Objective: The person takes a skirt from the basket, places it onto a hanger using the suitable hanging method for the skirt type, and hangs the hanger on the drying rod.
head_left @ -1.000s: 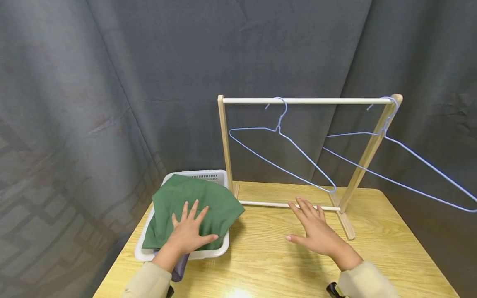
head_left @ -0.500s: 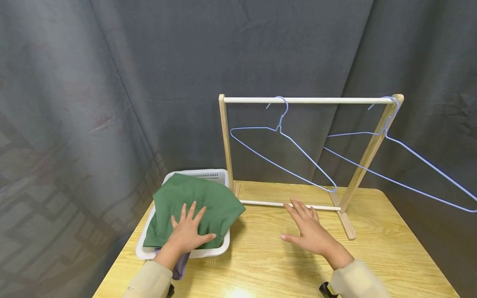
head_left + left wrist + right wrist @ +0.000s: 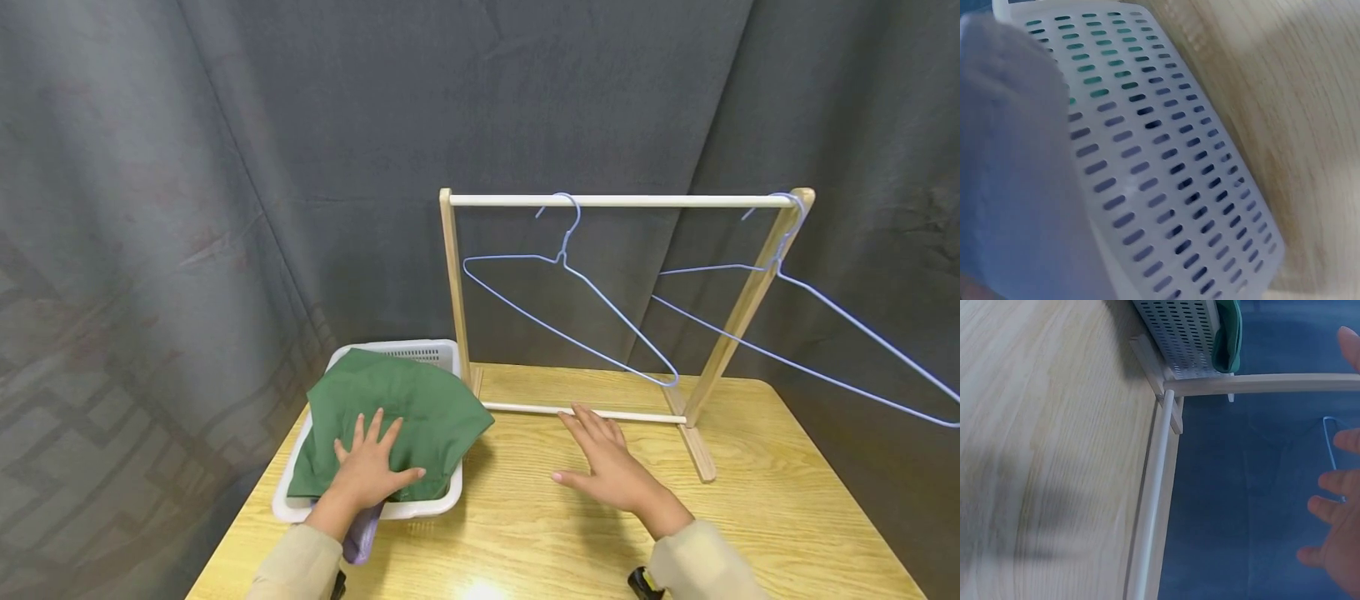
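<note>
We are facing a dark grey curtain (image 3: 360, 150) that is hanging in folds behind a pale wooden table (image 3: 795, 483). On the curtain's lower left we are making out a faint brick-like pattern (image 3: 90, 400). We are seeing grain running across the table, its far right corner rounding off, and a bright reflection (image 3: 482, 592) glaring from its surface.

- A hand could pass over the surface (image 3: 517, 496) between the basket (image 3: 442, 507) and the right hand (image 3: 609, 471).
- Hangers (image 3: 564, 255) and the lower bar (image 3: 525, 408) obstruct reaching through the rack (image 3: 742, 317).
</note>
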{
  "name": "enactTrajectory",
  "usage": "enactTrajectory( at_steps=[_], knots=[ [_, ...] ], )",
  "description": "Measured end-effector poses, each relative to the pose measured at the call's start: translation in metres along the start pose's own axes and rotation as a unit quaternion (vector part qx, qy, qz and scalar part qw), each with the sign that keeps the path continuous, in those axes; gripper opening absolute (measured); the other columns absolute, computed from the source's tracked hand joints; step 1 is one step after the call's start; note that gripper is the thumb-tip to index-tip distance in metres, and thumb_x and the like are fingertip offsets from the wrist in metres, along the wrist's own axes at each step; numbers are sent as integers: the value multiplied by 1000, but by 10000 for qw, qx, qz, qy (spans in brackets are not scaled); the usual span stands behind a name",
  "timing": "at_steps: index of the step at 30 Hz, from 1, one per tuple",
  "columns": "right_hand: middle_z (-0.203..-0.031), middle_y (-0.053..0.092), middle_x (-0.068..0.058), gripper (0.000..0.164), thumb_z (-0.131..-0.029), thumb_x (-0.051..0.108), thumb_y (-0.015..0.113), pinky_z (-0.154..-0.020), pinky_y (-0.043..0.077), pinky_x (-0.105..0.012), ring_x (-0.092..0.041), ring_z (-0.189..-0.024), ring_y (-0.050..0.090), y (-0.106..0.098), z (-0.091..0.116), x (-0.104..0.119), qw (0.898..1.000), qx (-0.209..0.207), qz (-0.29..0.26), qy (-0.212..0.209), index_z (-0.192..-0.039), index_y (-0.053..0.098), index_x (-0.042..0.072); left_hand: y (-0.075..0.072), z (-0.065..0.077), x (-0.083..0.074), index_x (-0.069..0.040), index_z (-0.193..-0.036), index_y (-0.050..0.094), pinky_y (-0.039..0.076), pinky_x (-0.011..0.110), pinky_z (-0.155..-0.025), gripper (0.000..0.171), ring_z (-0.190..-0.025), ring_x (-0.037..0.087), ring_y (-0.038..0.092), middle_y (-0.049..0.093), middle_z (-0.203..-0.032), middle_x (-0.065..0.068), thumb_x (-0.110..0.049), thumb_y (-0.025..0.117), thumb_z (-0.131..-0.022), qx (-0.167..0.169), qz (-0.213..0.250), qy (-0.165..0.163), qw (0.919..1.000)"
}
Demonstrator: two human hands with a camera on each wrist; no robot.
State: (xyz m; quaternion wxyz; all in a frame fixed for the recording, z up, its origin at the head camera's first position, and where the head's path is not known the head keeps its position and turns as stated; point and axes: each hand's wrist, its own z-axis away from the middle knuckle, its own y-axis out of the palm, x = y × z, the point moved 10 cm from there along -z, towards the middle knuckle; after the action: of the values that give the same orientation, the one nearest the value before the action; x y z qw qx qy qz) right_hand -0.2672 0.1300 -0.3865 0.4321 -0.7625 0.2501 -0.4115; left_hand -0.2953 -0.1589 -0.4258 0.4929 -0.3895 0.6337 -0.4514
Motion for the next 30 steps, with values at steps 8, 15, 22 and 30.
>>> enactTrajectory(
  at_steps=[8,15,22,30],
  knots=[
    [-135,23,-23,76,-75,42,62,-93,7,-60,-42,-120,20,5,-4,1,9998,-177,-25,-73,-131,31,1,1,2,16,-10,-134,31,6,74,-78,90,-121,49,5,14,-138,23,-69,47,-68,4,115,-195,9997],
    [-135,23,-23,76,-77,45,58,-93,8,-60,-41,-121,19,15,-8,1,9998,-7,-215,4,-132,29,2,0,1,29,-7,-134,29,5,74,-78,92,-120,51,4,12,-138,25,-69,47,-69,-1,252,-404,9989],
    [-135,23,-23,75,-77,45,58,-93,9,-59,-42,-121,20,24,-11,-1,9993,62,-351,133,-132,29,2,2,1,39,-4,-134,26,3,74,-77,89,-119,52,1,9,-137,27,-62,51,-72,102,621,-613,9961],
    [-138,19,-20,73,-79,37,60,-94,11,-58,-41,-122,17,33,-14,-5,9970,244,-656,324,-134,27,2,-3,3,47,-3,-135,24,4,74,-77,91,-118,53,0,6,-137,28,-63,50,-72,67,720,-765,9944]
  ],
)
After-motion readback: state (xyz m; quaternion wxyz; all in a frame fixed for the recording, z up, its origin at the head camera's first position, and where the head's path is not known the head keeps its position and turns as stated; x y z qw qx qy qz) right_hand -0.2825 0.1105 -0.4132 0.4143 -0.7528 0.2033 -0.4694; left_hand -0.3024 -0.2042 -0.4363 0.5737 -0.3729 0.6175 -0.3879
